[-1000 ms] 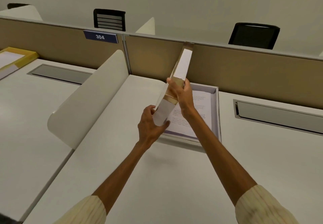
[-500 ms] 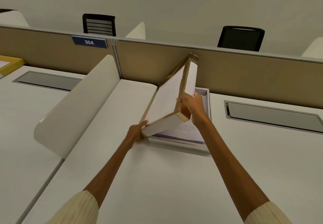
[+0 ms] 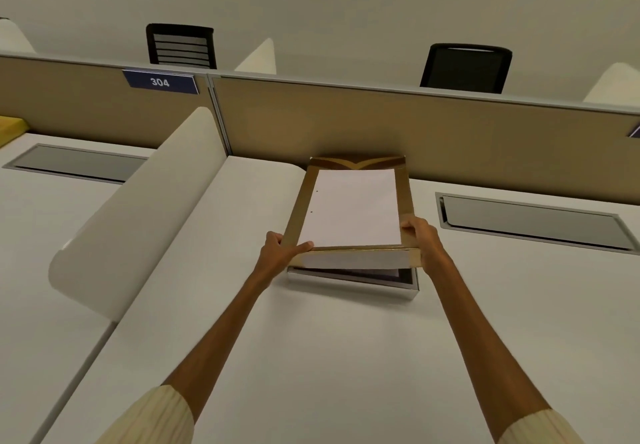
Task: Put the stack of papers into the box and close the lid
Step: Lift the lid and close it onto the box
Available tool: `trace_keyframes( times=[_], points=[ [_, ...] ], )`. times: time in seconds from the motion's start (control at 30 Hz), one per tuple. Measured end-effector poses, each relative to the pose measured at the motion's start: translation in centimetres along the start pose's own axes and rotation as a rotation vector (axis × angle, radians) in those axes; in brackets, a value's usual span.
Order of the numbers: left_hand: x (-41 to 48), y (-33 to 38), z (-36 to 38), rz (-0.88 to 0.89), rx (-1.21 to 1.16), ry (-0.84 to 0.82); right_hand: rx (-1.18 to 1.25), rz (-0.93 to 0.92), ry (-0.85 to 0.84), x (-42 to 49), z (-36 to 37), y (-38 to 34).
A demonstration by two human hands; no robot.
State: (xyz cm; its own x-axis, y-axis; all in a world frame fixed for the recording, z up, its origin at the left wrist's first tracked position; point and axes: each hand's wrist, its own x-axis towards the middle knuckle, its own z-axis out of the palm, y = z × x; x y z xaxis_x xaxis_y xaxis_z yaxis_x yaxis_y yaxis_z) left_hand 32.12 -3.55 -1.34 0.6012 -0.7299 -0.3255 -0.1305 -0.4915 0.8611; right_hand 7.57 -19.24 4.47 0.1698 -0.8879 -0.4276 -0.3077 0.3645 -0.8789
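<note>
A white and gold lid (image 3: 353,208) lies nearly flat over the box, its near edge raised a little. Under it only the silver front wall of the box (image 3: 349,282) shows, standing on the white desk against the tan partition. My left hand (image 3: 282,251) grips the lid's near left corner, thumb on top. My right hand (image 3: 420,232) holds the near right corner. The lid hides the papers inside the box.
A curved cream divider (image 3: 138,208) rises to the left of the box. Grey cable hatches (image 3: 530,222) are set into the desk at right and far left. The tan partition (image 3: 450,132) runs behind, with black chairs beyond. A yellow object (image 3: 10,126) lies at far left.
The lid stood on edge above the open box one second ago; both hands have swung it down flat over the box, covering the papers.
</note>
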Motion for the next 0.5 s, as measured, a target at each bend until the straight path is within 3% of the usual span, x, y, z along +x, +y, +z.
trace_keyframes(
  times=[0.2, 0.5],
  points=[
    [-0.1, 0.9, 1.0, 0.052, 0.213, -0.009, -0.111, 0.109, 0.028, 0.5, -0.8, 1.1],
    [-1.5, -0.8, 0.3, 0.070, 0.057, 0.057, -0.148, -0.037, 0.039, -0.7, -0.2, 4.8]
  ],
)
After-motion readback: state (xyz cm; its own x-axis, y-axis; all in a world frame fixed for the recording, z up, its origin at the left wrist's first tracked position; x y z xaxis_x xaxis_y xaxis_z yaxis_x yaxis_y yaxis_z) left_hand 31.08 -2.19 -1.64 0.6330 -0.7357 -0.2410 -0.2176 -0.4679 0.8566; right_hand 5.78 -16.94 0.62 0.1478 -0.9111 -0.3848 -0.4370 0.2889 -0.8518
